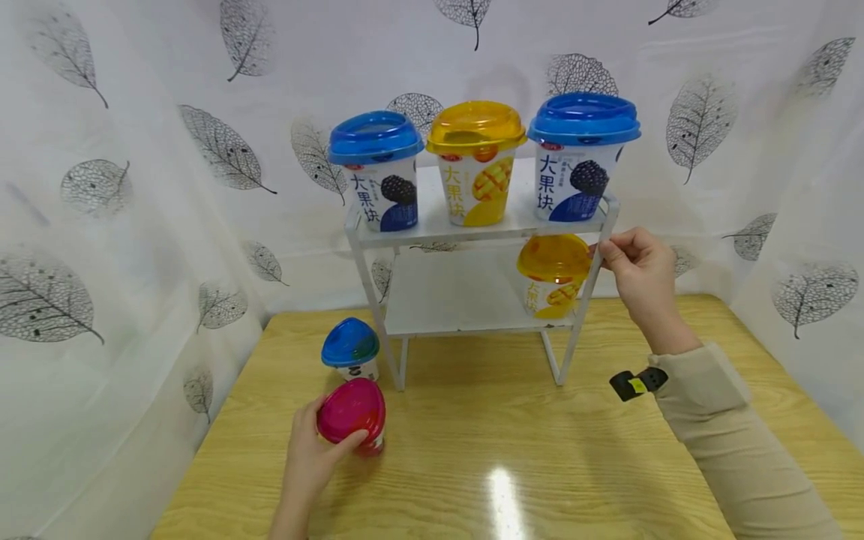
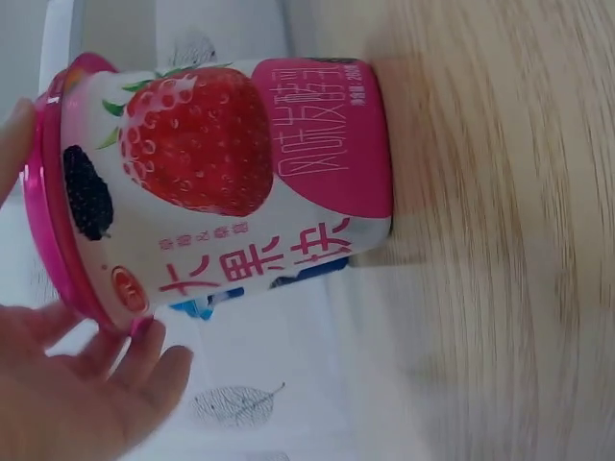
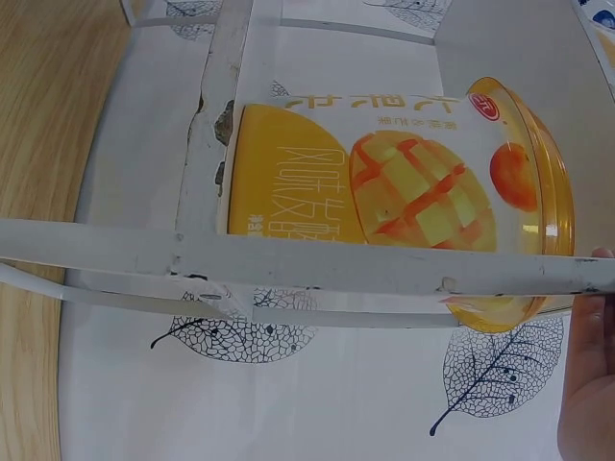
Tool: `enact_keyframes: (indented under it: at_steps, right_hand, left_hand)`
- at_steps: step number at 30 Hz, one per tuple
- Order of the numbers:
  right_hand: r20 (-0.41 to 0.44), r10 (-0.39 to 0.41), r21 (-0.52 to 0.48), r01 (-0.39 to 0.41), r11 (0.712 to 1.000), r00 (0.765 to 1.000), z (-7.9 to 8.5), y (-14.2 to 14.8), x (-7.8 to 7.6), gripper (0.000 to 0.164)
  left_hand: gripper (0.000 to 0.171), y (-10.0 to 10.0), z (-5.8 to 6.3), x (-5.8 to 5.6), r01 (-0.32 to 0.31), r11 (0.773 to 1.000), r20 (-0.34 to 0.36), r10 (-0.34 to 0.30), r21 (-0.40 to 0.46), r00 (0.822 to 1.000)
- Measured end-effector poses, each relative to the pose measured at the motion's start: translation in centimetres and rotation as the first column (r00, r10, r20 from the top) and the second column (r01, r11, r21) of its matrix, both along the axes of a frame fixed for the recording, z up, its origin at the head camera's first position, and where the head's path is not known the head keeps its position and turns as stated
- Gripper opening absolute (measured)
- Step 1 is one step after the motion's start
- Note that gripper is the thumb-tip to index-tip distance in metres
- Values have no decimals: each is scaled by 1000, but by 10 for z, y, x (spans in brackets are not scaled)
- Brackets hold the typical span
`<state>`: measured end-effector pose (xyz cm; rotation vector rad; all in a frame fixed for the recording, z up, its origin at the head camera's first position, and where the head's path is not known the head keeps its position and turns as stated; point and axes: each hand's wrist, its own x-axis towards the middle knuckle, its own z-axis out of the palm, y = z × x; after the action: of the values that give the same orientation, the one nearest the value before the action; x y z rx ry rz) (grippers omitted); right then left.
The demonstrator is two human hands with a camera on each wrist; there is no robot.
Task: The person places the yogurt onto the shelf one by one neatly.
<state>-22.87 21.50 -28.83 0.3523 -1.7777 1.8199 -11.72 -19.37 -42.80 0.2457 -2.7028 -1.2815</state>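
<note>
My left hand (image 1: 312, 452) holds a strawberry yogurt cup (image 2: 221, 163) by its pink lid (image 1: 351, 411), thumb on one side and fingers on the other. The cup's base is right at the tabletop. Just behind it stands a yogurt cup with a blue lid (image 1: 349, 343). At the white two-tier rack (image 1: 466, 324), my right hand (image 1: 641, 274) pinches the right front post, with a fingertip reaching behind it. Close by those fingers, a mango yogurt cup (image 3: 413, 182) with a yellow lid stands at the right end of the lower shelf, partly hidden by the post.
Along the top shelf stand a blackberry yogurt cup (image 1: 383, 176) at left, a mango yogurt cup (image 1: 475, 169) in the middle and another blackberry yogurt cup (image 1: 579, 161) at right. Leaf-printed cloth (image 1: 229, 150) surrounds the wooden table (image 1: 472, 450).
</note>
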Motion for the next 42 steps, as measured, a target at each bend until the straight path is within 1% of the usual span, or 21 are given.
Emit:
enact_keyframes:
  at_steps: [3,6,9,11,14,15,17,19,21,23,25,27,29,32,34,36,40,42]
  right_hand:
    - [-1,1,-1,-1,1000,1000,0,0,0,9]
    - [-9,10,-11,-10,1000,1000,0,0,-1,10]
    - [-14,8,-12,-9,1000,1000,0,0,-1,11]
    - [-16,13,-19,-13,1000,1000,0,0,0,11]
    - [-16,7,-16,-7,1000,1000,0,0,0,11]
    - [-15,10,-20,-10,1000,1000,0,0,0,11]
    - [-15,10,-21,-11,1000,1000,0,0,1,10]
    - [-15,12,-22,-13,1000,1000,0,-1,1,10]
    - [-16,13,-20,-14,1000,1000,0,-1,1,10]
    - [-16,12,-17,-13,1000,1000,0,-1,1,9]
    - [-17,6,-8,-6,1000,1000,0,-1,1,8]
    - [-15,1,-3,-1,1000,1000,0,-1,1,8]
    - [-13,-5,1,5,1000,1000,0,-1,1,8]
    - [-12,2,-10,-2,1000,1000,0,-1,0,8]
    - [-14,9,-18,-9,1000,1000,0,-1,0,8]
    - [-14,16,-25,-17,1000,1000,0,-1,-1,9]
    - [-11,22,-24,-22,999,1000,0,-1,-1,9]
    - [-9,20,-23,-20,1000,1000,-1,-1,-1,9]
  left_hand:
    - [91,6,-3,-2,-55,992,-30,52,-113,998]
    - [96,12,-3,-3,-102,972,-51,93,-214,994]
    - [99,17,-4,-4,-141,957,-58,131,-253,990]
    - [101,19,-4,-5,-167,951,-62,156,-259,986]
    - [102,20,-5,-5,-191,950,-59,183,-247,981]
    - [102,20,-6,-5,-190,953,-55,182,-236,982]
    - [102,19,-6,-5,-172,967,-44,166,-187,985]
    - [100,16,-7,-4,-134,985,-24,132,-110,991]
    - [99,12,-7,-3,-88,996,1,88,-16,996]
    - [101,6,-7,-1,-55,996,32,53,74,998]
    - [103,1,-8,1,-33,990,56,25,137,998]
    - [105,-4,-10,2,-15,986,77,3,166,997]
    - [105,-7,-13,2,0,985,95,-17,173,995]
    - [100,-11,-19,1,25,983,100,-44,184,994]
    - [95,-12,-23,1,37,979,88,-56,202,995]
    - [91,-13,-26,0,39,974,82,-59,225,995]
    - [86,-15,-31,-3,34,968,101,-61,250,993]
    - [84,-15,-33,-5,40,961,107,-71,274,992]
